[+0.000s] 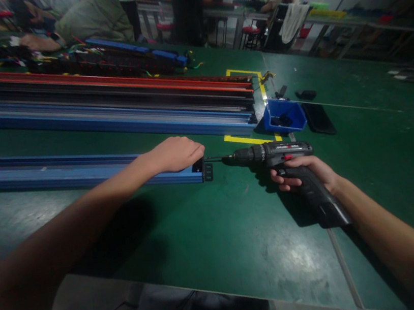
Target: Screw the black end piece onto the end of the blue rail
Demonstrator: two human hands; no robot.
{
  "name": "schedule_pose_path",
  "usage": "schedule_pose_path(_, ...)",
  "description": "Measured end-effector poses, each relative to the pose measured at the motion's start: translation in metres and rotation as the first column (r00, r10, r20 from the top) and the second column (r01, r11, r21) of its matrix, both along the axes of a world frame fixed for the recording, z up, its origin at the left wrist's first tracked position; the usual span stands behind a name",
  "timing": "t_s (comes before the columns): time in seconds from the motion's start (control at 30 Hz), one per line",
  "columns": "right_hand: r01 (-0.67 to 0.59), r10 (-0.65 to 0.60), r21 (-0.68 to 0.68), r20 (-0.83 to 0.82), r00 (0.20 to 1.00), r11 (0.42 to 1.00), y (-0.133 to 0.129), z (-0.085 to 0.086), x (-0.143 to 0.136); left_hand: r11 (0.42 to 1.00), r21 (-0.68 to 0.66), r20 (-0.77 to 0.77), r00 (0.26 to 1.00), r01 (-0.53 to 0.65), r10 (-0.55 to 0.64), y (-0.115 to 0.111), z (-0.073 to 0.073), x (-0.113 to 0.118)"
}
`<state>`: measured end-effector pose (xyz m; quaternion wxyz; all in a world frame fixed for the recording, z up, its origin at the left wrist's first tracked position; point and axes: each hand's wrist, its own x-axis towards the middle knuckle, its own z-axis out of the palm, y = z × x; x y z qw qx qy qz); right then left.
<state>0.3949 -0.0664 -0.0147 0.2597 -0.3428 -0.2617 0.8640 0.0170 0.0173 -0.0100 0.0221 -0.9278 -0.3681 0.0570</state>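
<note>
A long blue metal profile [117, 171] lies on the green table, its right end fitted with a black end cap [208, 170]. My left hand [178, 154] grips the profile close to this end, fingers curled over its far side and partly hidden. In my right hand [301, 170] is a black cordless drill [287, 150], held by its handle and pointing left. The long bit [213, 159] of the drill reaches the end cap; whether it sits on a screw there is too small to tell.
Behind lie more blue profiles [109, 118] and a red one [142, 81]. A blue bin [286, 118] with dark parts stands beyond the drill, beside a black flat object [319, 117]. Wiring [101, 62] is heaped farther back, near a co-worker's arm [41, 43].
</note>
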Motion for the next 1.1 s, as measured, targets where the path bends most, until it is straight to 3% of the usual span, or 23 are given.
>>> schedule_pose_path(0.6, -0.031, 0.031, -0.007, -0.072, 0.997, 0.999, 0.0018, -0.0048, 0.0035, 0.998, 0.055, -0.061, 0.998, 0.036, -0.032, -0.0013, 0.0008, 0.0004)
schedule_pose_path(1.1, -0.039, 0.040, 0.012, -0.059, 0.997, 0.999, 0.0022, -0.0051, 0.0038, 1.000, 0.014, -0.037, 0.999, 0.004, -0.003, -0.0013, 0.0017, 0.0009)
